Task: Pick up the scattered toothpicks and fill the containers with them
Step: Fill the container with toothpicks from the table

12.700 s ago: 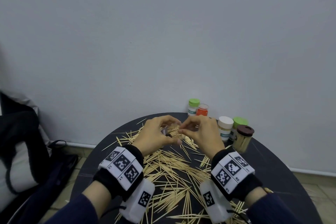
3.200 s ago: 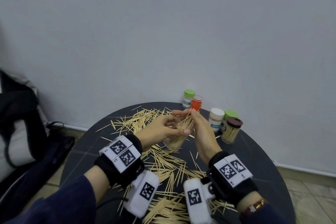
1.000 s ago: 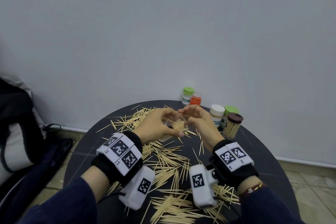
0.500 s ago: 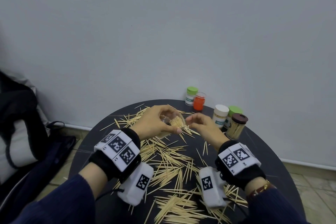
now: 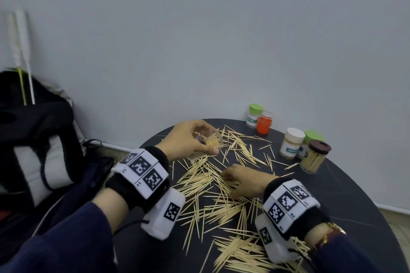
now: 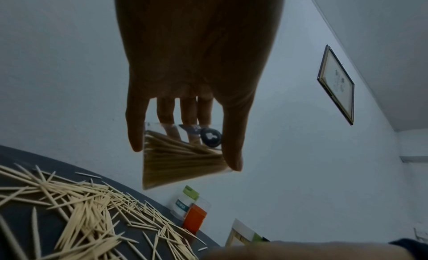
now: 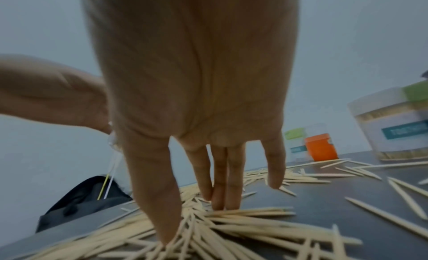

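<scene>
Right hand [image 5: 241, 178] now down from jar mouth onto toothpicks [image 5: 213, 186] at mid table [image 5: 355, 206], where half second ago it was at jar. Fingers [image 7: 217, 187] straight, spread narrow, tips touching sticks, nothing pinched yet. Step: gather next bunch. Next move needs fingers closing around aligned sticks, then lift. Further, left hand [image 5: 188, 139] holds clear jar [image 6: 183, 157] tilted above table, fingers curled round it; seems about half full. Far: five closed containers [image 5: 292, 146] by wall.

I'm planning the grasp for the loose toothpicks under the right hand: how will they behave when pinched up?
The toothpicks look thin, rigid and pointed, so probably stiff and very light. They lie flat and crisscrossed on the smooth dark table, so some will likely slide or roll from the right hand; its fingers may need to rake them together.
</scene>
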Demonstrator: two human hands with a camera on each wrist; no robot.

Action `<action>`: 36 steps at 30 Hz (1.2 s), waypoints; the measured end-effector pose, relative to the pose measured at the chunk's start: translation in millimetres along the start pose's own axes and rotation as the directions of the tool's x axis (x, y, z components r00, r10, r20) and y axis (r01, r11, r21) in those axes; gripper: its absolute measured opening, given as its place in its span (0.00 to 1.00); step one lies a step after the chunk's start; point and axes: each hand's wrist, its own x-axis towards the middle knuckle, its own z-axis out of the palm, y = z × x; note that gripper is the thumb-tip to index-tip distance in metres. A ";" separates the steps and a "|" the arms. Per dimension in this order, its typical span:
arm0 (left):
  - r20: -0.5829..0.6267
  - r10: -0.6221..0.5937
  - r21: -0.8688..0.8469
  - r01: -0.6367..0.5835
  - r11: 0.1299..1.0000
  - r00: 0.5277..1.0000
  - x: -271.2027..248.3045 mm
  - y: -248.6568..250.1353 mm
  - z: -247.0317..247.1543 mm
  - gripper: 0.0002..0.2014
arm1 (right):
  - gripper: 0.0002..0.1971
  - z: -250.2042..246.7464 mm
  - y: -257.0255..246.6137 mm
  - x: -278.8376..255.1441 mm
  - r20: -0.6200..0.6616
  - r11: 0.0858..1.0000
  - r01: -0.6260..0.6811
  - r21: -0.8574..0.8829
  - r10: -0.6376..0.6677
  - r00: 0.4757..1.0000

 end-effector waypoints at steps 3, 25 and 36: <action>0.000 0.002 -0.007 -0.002 1.000 1.000 -0.6 -0.5 -2.8 0.24 | 0.32 2.6 -6.4 -1.3 0.025 0.999 0.013 -0.047 -0.011 1.000; 0.005 -0.015 0.014 0.015 1.000 1.000 -4.0 0.7 0.1 0.26 | 0.19 6.3 -23.6 -11.0 0.024 0.980 0.067 -0.189 -0.063 0.998; 0.036 -0.028 -0.077 0.031 0.997 0.999 -0.7 1.6 0.1 0.22 | 0.20 16.9 -29.4 -3.6 0.045 0.947 -0.063 -0.314 0.081 0.996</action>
